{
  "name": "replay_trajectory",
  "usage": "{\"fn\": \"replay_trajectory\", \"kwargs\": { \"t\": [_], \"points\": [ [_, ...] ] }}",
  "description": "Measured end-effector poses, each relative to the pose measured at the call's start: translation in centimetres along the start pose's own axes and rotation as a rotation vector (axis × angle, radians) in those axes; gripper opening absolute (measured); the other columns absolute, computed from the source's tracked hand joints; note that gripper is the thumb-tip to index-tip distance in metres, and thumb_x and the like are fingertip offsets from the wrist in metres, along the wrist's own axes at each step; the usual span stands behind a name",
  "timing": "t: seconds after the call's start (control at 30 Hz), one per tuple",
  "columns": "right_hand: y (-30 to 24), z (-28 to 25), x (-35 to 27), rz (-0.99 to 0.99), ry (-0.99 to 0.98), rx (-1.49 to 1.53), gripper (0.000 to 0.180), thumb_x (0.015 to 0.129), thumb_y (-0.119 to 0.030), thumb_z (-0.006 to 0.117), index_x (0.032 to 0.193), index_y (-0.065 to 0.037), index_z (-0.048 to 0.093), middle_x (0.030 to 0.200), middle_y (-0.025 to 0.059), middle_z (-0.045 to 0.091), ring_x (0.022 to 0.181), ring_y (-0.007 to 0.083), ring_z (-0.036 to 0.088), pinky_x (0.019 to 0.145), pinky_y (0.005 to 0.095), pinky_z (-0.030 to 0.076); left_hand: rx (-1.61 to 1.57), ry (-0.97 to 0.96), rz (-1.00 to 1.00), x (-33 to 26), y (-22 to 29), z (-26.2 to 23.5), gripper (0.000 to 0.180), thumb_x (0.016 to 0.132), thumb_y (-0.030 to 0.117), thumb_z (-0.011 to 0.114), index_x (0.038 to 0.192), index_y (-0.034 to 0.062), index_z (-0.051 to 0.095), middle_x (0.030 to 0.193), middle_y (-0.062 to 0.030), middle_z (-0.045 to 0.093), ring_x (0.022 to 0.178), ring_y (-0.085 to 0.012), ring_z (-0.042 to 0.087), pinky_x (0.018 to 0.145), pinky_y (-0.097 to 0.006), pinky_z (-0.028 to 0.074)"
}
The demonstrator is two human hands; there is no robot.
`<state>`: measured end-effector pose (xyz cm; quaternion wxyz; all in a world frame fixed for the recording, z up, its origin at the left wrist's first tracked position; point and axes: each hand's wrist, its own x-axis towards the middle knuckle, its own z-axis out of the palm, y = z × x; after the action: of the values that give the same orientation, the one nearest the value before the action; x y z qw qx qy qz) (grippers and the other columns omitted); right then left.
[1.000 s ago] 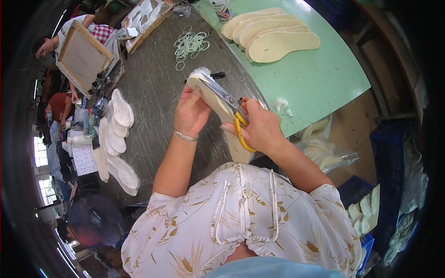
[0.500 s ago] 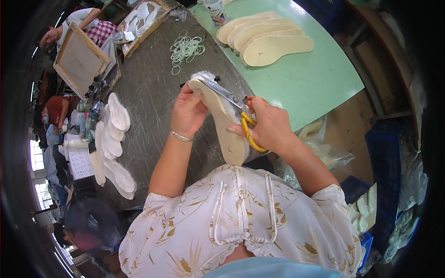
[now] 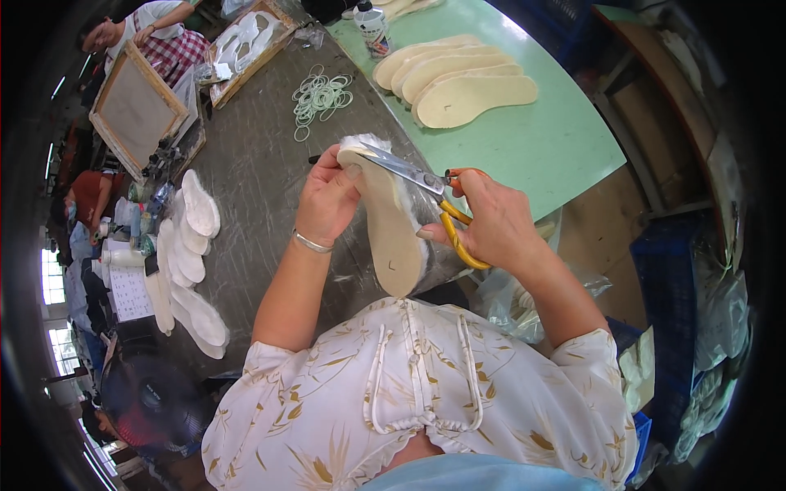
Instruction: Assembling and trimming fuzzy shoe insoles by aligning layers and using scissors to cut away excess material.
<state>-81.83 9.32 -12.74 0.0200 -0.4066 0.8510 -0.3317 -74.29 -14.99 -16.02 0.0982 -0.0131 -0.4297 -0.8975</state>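
Note:
A cream insole point(image 3: 393, 233) with a white fluffy lining along its edge hangs toe-up in front of my chest. My left hand point(image 3: 329, 192) pinches it near the top, thumb on the cream face. My right hand point(image 3: 494, 219) grips scissors point(image 3: 458, 233) with yellow-orange handles. Their metal blades lie across the upper part of the insole, against the fluffy rim, and look slightly parted. White fluff point(image 3: 372, 141) sticks out past the insole's top edge.
Several cream insoles point(image 3: 475, 102) overlap on the green tabletop point(image 3: 565, 155), near a bottle point(image 3: 373, 31). Pale rubber bands point(image 3: 322, 96) lie on the dark table point(image 3: 254, 164). White fluffy insoles point(image 3: 196, 254) are piled at left, a fan point(image 3: 155, 401) below. Co-workers point(image 3: 168, 37) sit far left.
The scissors have shifted slightly right along with my right hand, and their handles look farther apart. The insole has tilted more upright. The whole view has shifted a little.

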Motion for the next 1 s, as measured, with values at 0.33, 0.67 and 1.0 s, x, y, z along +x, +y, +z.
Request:
{"fn": "replay_trajectory", "kwargs": {
  "t": [0.33,0.67,1.0],
  "points": [
    [0.2,-2.0,-0.1,0.038,-0.128,-0.057,0.070,0.068,-0.057,0.074,0.105,-0.001,0.053,0.096,0.0151,0.066,0.084,0.0334,0.065,0.068,0.0393,0.051,0.063,-0.057,-0.009,0.3,-0.2,0.2,0.030,0.088,0.004,0.060,0.118,0.0094,0.057,0.115,-0.0062,0.062,0.108,-0.0206,0.059,0.096,-0.038,0.046],
    [0.4,-2.8,-0.8,0.162,-0.222,-0.100,0.062,0.070,-0.057,0.073,0.098,-0.004,0.058,0.078,0.0121,0.065,0.072,0.0335,0.064,0.061,0.0394,0.048,0.149,-0.054,0.030,0.2,-1.0,0.2,0.030,0.089,0.003,0.058,0.119,0.0058,0.055,0.116,-0.0079,0.062,0.108,-0.0206,0.059,0.095,-0.038,0.045],
    [9.1,0.7,-2.7,0.500,0.108,0.487,0.032,0.081,-0.027,0.073,0.082,0.000,0.056,0.062,0.0066,0.053,0.058,0.0156,0.044,0.057,0.0299,0.042,-0.263,0.108,0.182,-1.0,5.2,-5.8,0.034,0.093,0.012,0.047,0.124,-0.0012,0.051,0.125,-0.0144,0.057,0.119,-0.0297,0.052,0.106,-0.050,0.034]
  ]
}}
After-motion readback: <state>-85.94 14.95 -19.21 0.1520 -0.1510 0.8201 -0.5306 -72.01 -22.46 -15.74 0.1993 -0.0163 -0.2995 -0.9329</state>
